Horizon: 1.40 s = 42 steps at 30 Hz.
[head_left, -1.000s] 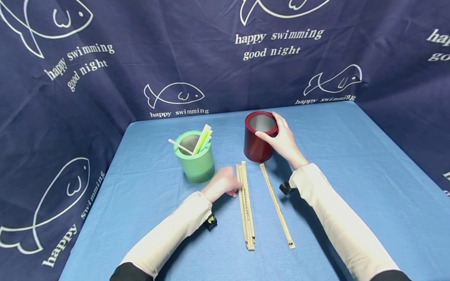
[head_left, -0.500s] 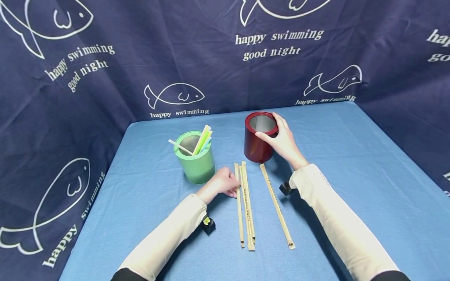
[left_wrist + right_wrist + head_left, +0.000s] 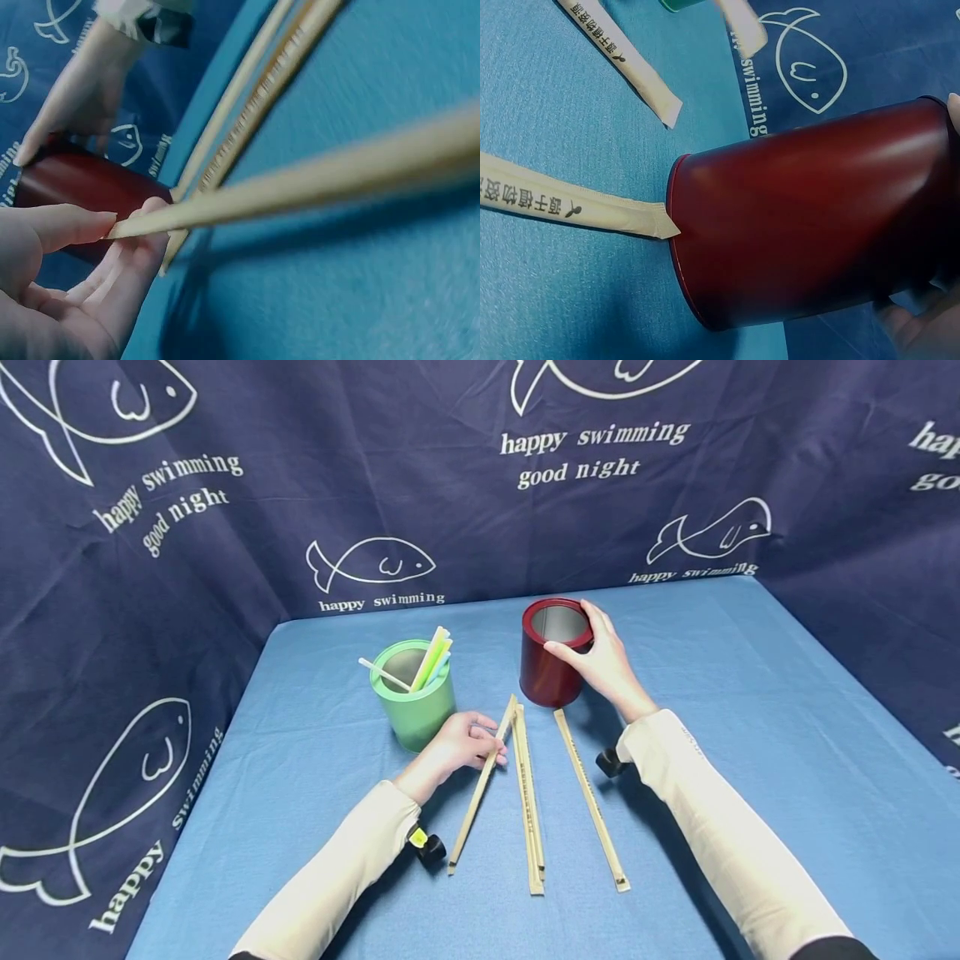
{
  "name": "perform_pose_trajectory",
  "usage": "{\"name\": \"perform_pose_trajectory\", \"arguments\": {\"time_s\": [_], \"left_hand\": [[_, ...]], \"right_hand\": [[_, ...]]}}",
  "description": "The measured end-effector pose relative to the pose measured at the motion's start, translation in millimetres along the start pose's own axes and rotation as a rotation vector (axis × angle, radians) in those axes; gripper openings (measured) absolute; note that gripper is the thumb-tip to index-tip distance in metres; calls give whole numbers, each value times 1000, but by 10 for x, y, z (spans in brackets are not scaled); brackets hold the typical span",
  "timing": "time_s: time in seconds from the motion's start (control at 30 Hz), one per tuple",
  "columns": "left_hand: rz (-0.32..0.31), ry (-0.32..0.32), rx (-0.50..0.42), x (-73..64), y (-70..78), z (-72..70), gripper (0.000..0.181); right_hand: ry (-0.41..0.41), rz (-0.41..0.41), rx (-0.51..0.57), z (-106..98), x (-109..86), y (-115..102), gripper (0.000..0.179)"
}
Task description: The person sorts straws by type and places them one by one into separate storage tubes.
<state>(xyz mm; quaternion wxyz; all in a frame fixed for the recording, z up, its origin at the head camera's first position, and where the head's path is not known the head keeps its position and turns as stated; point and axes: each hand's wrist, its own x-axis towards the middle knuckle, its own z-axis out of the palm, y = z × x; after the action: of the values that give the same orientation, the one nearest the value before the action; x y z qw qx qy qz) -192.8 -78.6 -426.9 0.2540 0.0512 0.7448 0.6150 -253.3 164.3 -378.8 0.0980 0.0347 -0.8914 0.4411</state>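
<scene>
My left hand pinches a paper-wrapped straw between thumb and fingers near its far end. The straw slants toward the near left; in the left wrist view its shadow falls on the cloth beside it. With thumb and fingers spread around the upper side, my right hand holds a dark red can upright on the table. The can's mouth faces up, and its grey inside shows. Side by side between the hands lie more wrapped straws. A single wrapped straw lies right of them, its far tip near the can's base.
A light green can stands just behind the left hand, with several coloured straws leaning in it. Blue cloth covers the table. A navy fish-print curtain rises behind and at both sides.
My left hand has drawn one wrapped straw out of the bundle and moved left with it, tilting it. The right hand and red can have stayed put.
</scene>
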Motion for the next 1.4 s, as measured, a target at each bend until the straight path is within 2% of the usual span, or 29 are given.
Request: {"name": "perform_pose_trajectory", "arguments": {"time_s": [0.07, 0.37, 0.53, 0.63, 0.8, 1.0, 1.27, 1.4], "left_hand": [[14, -4, -12, -42, 34, -16, 32], [132, -53, -92, -273, 261, -48, 34], [221, -48, -69, -375, 415, -73, 29], [277, -25, -40, -431, 530, -87, 27], [406, 20, -78, -496, 738, -87, 26], [616, 89, -187, -519, 958, -50, 24], [801, 168, -338, -493, 1160, 41, 20], [918, 234, -401, -447, 1243, 79, 16]], "right_hand": [[-1, 1, -1, -2, 0, -12, 93], [1, -13, 0, -3, -7, -24, 91], [3, -5, 11, -11, -10, -33, 93], [6, -10, 13, -11, -22, -36, 96], [18, -16, 11, -4, -26, -17, 99], [8, -19, 7, -3, -14, 7, 93], [5, -15, 6, -5, -9, 16, 92], [8, -15, 2, 2, 0, 23, 92]]}}
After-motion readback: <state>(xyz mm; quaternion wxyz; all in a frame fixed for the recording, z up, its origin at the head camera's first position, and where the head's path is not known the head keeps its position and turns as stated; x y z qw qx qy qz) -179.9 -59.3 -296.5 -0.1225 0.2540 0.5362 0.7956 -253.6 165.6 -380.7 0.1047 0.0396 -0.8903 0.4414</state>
